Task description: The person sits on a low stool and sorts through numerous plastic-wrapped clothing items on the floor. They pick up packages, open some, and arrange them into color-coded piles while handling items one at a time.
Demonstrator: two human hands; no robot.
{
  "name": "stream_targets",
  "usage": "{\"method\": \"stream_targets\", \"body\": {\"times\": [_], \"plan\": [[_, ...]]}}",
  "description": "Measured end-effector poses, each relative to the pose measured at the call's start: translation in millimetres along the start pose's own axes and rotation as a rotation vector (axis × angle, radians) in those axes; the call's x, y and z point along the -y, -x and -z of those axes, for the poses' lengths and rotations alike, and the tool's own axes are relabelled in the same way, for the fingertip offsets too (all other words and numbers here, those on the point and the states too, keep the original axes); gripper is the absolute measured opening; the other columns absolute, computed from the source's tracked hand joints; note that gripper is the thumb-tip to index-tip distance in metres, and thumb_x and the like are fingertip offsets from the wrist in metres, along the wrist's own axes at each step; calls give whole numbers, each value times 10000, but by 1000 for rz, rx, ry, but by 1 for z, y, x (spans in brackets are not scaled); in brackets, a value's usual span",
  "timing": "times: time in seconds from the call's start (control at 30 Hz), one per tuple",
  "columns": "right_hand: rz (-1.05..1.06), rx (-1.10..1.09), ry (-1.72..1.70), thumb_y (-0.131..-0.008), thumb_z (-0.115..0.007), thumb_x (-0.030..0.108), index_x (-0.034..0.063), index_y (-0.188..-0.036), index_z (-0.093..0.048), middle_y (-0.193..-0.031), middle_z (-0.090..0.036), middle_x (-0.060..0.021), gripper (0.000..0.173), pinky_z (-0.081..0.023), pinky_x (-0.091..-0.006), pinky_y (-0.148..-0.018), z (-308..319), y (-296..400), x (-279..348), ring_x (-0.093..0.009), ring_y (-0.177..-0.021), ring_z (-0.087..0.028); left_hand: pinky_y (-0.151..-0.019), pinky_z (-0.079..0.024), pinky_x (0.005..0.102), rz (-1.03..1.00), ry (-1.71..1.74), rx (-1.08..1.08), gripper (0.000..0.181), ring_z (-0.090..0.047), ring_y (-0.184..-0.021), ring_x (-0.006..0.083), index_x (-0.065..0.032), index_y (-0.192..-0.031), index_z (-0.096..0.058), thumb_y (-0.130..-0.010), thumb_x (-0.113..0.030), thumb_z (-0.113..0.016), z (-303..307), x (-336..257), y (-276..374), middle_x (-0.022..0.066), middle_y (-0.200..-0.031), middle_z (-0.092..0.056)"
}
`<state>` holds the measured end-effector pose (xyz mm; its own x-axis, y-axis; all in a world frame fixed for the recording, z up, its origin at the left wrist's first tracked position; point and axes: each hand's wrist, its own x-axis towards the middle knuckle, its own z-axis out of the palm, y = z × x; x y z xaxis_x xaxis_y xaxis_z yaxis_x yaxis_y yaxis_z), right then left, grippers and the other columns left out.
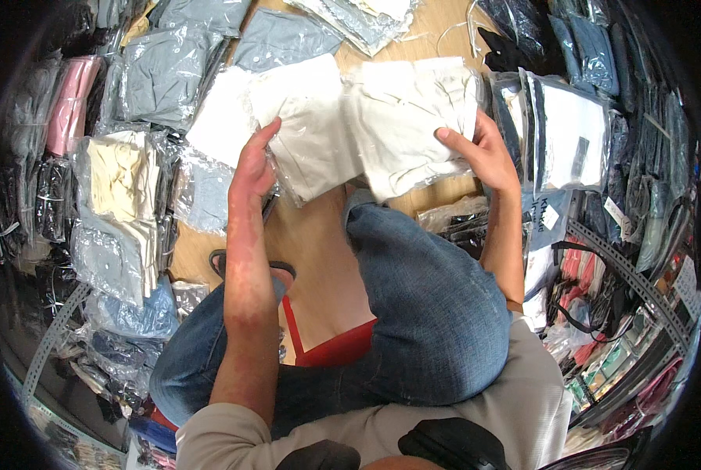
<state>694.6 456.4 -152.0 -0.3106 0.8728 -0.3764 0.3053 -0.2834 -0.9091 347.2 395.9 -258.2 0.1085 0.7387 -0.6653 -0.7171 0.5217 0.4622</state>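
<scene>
My left hand (257, 161) grips the left edge of a folded white garment in a clear plastic bag (312, 135), thumb on top. In my right hand (482, 150) is the right side of another bagged off-white garment (409, 129), its thumb pressed on the plastic. The two packs are held side by side above my knees, their inner edges touching or nearly so. Left of them lies a further white pack (224, 117), partly covered by the one in my left hand. Whether the two held packs are joined, I cannot tell.
Stacks of bagged grey garments (165, 76) and cream garments (115, 176) rise on the left. Bagged white garments (573, 135) and folded denim (594, 56) stand on the right. Perforated metal shelf rails (632, 282) flank me. A red stool (338, 346) is beneath me on the wooden floor (321, 252).
</scene>
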Motion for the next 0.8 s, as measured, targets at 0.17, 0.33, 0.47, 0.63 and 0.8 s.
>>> {"method": "stream_targets", "body": {"times": [0.17, 0.33, 0.47, 0.63, 0.8], "plan": [[67, 119, -141, -877, -750, 210, -28, -1220, -586, -1116, -663, -79, 449, -477, -292, -885, -35, -18, 18, -139, -1013, -597, -1015, -489, 437, 10, 21, -23, 430, -603, -1181, 284, 45, -1342, -504, -1016, -235, -504, -1, -2, 3, 178, -1304, -599], [50, -1, 139, -847, -772, 252, -44, -1246, -569, -1174, -649, -145, 537, -484, -325, -931, -67, -74, -22, -187, -1061, -608, -1044, -468, 437, -39, 83, 133, 488, -575, -1214, 309, 51, -1373, -471, -1032, -292, -405, -9, 4, -21, 203, -1347, -564], [138, -31, 93, -821, -787, 249, -54, -1304, -506, -1217, -622, -169, 636, -504, -317, -900, -54, -98, -41, -203, -1064, -613, -1083, -430, 429, -46, 232, 255, 556, -552, -1242, 328, 60, -1386, -453, -1041, -362, -342, -30, 6, -36, 213, -1370, -544], [-5, 11, -18, -802, -816, 186, -38, -1410, -400, -1243, -607, -188, 770, -513, -338, -915, -40, -99, -14, -224, -1092, -616, -1059, -441, 401, -13, 161, 323, 616, -568, -1217, 310, 92, -1372, -447, -1017, -411, -471, -61, -2, -42, 203, -1352, -556], [193, -121, 59, -772, -818, 178, -35, -1402, -404, -1201, -625, -191, 783, -509, -333, -912, -23, -113, -22, -229, -1081, -623, -974, -499, 372, -53, -406, 97, 602, -615, -1143, 254, 123, -1319, -490, -927, -289, -688, -87, -9, -58, 200, -1283, -601]]}}
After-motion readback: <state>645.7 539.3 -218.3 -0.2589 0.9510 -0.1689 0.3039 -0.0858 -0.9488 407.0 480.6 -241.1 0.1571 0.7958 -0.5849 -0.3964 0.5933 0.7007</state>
